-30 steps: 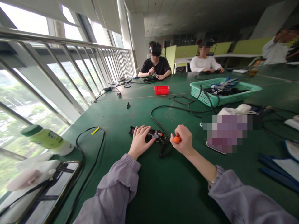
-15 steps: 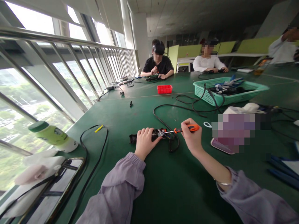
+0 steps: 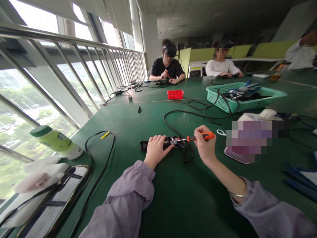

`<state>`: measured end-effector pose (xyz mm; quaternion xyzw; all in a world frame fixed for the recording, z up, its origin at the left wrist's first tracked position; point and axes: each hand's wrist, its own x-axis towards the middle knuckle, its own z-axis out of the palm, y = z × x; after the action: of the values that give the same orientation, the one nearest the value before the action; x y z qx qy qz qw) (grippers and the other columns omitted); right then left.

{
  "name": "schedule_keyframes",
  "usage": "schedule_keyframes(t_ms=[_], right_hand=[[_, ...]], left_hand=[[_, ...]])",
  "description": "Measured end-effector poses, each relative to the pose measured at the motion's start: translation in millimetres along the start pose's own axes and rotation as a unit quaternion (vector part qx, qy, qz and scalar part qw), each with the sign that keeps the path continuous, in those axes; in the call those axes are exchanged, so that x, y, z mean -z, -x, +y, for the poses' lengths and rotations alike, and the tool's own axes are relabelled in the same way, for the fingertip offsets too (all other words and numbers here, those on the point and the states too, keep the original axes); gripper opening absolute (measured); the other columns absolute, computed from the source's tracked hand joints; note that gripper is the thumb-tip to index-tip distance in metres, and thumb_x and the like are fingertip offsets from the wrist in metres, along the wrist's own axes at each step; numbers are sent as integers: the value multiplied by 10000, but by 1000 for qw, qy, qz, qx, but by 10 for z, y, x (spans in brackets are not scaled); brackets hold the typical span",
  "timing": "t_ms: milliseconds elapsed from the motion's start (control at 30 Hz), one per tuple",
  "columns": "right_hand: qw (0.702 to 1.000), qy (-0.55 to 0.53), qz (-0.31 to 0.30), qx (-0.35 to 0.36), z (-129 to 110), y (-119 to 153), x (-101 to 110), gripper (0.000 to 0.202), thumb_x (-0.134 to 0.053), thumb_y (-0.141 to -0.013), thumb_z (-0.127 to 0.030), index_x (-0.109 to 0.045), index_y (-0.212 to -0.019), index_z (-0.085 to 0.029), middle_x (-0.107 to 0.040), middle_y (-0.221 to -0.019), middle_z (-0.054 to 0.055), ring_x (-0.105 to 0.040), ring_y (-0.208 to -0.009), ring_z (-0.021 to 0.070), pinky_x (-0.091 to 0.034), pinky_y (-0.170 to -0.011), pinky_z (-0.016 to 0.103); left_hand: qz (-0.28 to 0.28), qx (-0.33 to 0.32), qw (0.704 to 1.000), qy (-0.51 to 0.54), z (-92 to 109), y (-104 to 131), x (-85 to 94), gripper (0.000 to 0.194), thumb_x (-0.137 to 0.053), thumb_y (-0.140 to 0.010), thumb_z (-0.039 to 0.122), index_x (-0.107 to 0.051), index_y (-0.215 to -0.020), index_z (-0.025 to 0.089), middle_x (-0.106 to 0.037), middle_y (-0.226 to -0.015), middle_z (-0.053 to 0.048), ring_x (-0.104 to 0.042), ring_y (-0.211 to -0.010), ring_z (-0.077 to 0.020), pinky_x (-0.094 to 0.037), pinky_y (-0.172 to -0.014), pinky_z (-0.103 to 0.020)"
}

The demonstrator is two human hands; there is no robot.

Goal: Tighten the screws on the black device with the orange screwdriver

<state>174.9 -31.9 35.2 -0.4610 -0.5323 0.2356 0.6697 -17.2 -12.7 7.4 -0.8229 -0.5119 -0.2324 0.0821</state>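
My left hand (image 3: pixel 156 149) is wrapped over a black, tube-shaped corded device (image 3: pixel 144 145) lying on the green table, pressing it down. At the right end its casing is open, with metal parts and coloured wires showing. In my right hand (image 3: pixel 206 147) is a screwdriver (image 3: pixel 208 135) with an orange and black handle, held nearly level. The shaft points left, and its tip is at the exposed metal part, beside my left thumb. I cannot make out the screw or slot under the tip. A black cable (image 3: pixel 170 125) runs from the device area toward the back right.
A green basket (image 3: pixel 260 104) of tools and cables stands at back right, a red tray (image 3: pixel 175 95) at the back. A bottle (image 3: pixel 58 142) and black strap (image 3: pixel 112 155) are at left. A phone (image 3: pixel 236 155) lies at right. Two people sit across the table, another farther right.
The device, both hands and the screwdriver have shifted slightly right, partly because the view moved. The screwdriver tip stays at the metal part, and both grips are unchanged.
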Motion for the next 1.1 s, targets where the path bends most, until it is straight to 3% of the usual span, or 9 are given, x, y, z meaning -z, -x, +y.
schedule_keyframes(t_ms=[367,700,800,867,967,1100], right_hand=[[1000,-19,-4,0,-13,-56,1,189,-516,-792,-266,-439,-632,-203,-392,-553,-62,-360,-427,71,-288,-396,214],[999,28,-9,24,-89,-30,-32,191,-535,-785,-267,-445,-630,-203,-419,-576,-52,-418,-489,86,-370,-488,225],[998,48,-1,32,-133,-32,-36,137,-596,-747,-256,-468,-760,-211,-451,-624,-61,-443,-502,84,-407,-532,226],[996,69,3,51,-159,-46,-33,241,-641,-719,-265,-456,-867,-220,-481,-671,-62,-470,-507,85,-432,-549,230],[987,124,-30,95,-233,-92,1,330,-682,-700,-318,-487,-949,-221,-562,-789,-19,-543,-572,103,-461,-575,239],[962,218,-138,92,-406,-156,80,245,-659,-729,-405,-563,-862,-223,-577,-640,-34,-529,-454,104,-400,-467,223]], left_hand=[[-7,5,1000,-1,-14,2,-1,436,-482,-842,548,-548,-1070,183,-611,-944,-55,-529,-893,-220,-375,-804,-364],[-4,4,1000,1,-1,2,-3,417,-487,-841,543,-551,-1061,194,-612,-929,-51,-528,-885,-215,-376,-795,-361],[-2,4,1000,3,-5,10,-11,423,-488,-838,548,-550,-1063,195,-614,-937,-51,-527,-883,-217,-377,-794,-365],[-1,3,1000,3,-6,12,-12,421,-491,-837,545,-552,-1060,193,-615,-940,-53,-529,-883,-217,-380,-793,-364],[0,3,1000,2,-3,6,-9,425,-484,-840,548,-553,-1059,190,-615,-942,-55,-533,-887,-218,-386,-793,-364],[-8,7,1000,-3,0,-2,-15,440,-476,-842,550,-552,-1068,180,-613,-943,-58,-538,-892,-224,-408,-781,-366]])
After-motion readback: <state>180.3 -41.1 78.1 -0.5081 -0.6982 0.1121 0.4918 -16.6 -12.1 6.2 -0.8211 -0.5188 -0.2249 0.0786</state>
